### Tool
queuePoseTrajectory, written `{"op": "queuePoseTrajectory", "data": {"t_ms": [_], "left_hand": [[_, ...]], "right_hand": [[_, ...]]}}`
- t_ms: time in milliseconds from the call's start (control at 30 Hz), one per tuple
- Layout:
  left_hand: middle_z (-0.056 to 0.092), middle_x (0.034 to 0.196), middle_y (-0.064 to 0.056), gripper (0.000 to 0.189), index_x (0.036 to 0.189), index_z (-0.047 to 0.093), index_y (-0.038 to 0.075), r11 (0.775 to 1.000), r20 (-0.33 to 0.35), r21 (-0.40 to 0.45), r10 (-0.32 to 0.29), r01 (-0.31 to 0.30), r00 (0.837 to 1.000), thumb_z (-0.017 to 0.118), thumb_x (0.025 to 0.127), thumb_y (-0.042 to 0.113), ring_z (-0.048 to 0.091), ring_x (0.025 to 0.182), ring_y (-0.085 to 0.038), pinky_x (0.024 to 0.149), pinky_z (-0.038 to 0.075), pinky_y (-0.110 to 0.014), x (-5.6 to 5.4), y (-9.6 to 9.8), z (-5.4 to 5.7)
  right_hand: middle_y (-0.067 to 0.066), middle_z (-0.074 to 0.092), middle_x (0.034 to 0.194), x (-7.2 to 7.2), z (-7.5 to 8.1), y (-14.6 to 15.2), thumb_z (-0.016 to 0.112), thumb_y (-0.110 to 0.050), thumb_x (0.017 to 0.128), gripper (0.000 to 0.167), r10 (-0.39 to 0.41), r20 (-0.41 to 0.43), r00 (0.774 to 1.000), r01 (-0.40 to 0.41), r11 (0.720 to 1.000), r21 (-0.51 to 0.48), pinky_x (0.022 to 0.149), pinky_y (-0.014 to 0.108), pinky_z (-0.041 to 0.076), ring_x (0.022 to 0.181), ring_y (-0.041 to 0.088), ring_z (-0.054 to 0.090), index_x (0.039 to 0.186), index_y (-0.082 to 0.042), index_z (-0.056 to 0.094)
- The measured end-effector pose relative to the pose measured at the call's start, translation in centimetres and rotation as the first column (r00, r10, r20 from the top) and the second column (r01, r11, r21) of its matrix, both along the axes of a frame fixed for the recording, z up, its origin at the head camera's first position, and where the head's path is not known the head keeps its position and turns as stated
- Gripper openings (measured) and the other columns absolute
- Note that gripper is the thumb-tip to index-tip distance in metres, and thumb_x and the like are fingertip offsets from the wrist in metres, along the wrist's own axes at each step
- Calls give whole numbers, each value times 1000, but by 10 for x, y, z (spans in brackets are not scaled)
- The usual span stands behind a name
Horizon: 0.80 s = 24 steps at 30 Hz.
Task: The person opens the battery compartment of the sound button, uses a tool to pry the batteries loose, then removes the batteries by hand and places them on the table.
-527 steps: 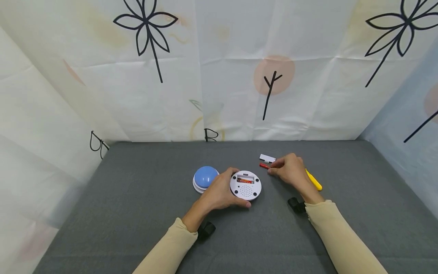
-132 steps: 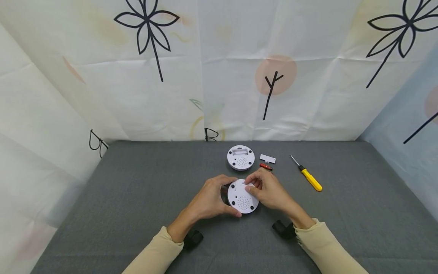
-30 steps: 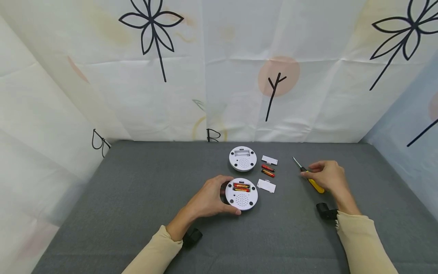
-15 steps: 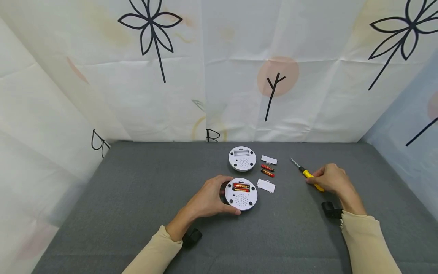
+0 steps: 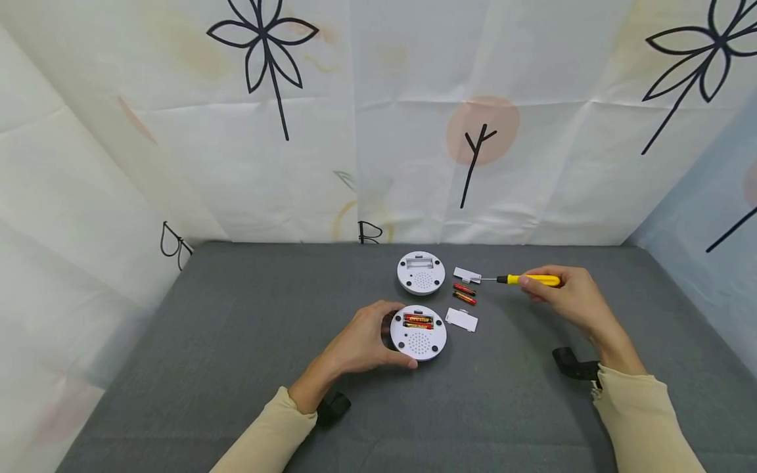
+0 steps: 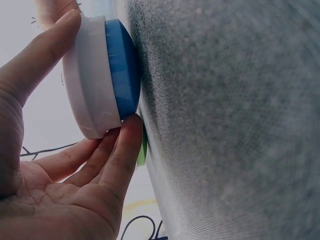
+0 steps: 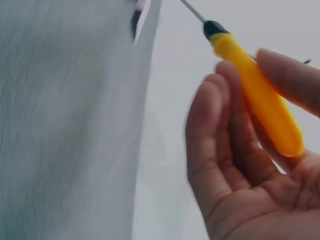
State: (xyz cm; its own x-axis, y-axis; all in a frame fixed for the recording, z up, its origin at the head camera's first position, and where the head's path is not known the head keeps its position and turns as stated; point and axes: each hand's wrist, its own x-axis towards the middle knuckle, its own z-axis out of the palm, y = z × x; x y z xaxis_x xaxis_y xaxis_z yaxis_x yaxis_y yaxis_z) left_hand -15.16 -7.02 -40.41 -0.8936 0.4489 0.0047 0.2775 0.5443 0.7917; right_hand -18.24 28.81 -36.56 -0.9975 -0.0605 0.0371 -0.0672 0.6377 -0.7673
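Observation:
My left hand [image 5: 369, 338] grips a round white push button [image 5: 418, 345] by its rim. Its blue dome [image 6: 124, 70] faces down to the table, and two batteries [image 5: 418, 321] sit in the uncovered compartment on top. My right hand [image 5: 570, 295] holds a screwdriver [image 7: 265, 97] by its yellow handle, pinched between thumb and fingers above the table. In the head view its thin shaft points left towards a small white battery cover [image 5: 467, 275]. Close by lie two loose batteries, one [image 5: 464, 289] just above the other [image 5: 464, 298]. A second white cover [image 5: 461, 320] lies nearer me.
Behind the held button, another white push button [image 5: 421, 284] lies upside down with its battery compartment bare; a green edge [image 6: 142, 150] shows beyond my fingers in the left wrist view. Grey cloth covers the table [image 5: 236, 341], and a patterned curtain [image 5: 402, 184] stands along its back.
The held button's cover has come off and lies beside the batteries, now two. My right hand has since picked up the screwdriver and swung its tip left. The left hand has kept its grip.

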Motion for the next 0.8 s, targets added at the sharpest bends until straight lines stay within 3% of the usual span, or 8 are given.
{"op": "queuePoseTrajectory", "data": {"t_ms": [133,333,600,667,800], "left_hand": [[61,123,-4,87,138,56,4,1000,5,14,8,-8,1000,99,64,26,64,104,-17,89,53,-29,-1,0,0],[61,123,-3,87,138,57,5,1000,-4,11,11,-11,1000,99,64,27,64,104,-16,89,53,-29,-1,-1,0],[62,120,-2,86,136,58,5,1000,-20,-1,16,-17,1000,99,64,28,62,104,-15,89,52,-30,0,0,0],[62,121,-2,86,136,58,5,1000,-22,0,16,-16,1000,99,64,28,62,104,-15,89,52,-31,1,0,0],[62,120,-2,86,137,57,5,1000,-19,5,14,-14,1000,99,64,28,62,104,-15,89,52,-31,1,0,0]], "right_hand": [[8,75,95,2,7,-11,72,-28,97,42,26,-24,999,-30,982,-186,75,28,58,82,14,71,118,7,69],[4,75,88,5,11,-26,72,-10,96,24,87,-87,992,-115,908,-402,73,28,59,80,16,72,112,9,71],[9,74,83,10,10,-38,72,-6,95,20,114,-129,985,-161,875,-456,69,27,58,73,21,70,107,10,72],[9,74,82,11,11,-41,73,-5,94,20,124,-140,982,-174,879,-445,69,27,58,72,22,69,106,11,71],[7,73,85,13,10,-46,75,-6,92,20,171,-155,973,-215,914,-343,69,26,56,73,20,67,107,8,72]]}}
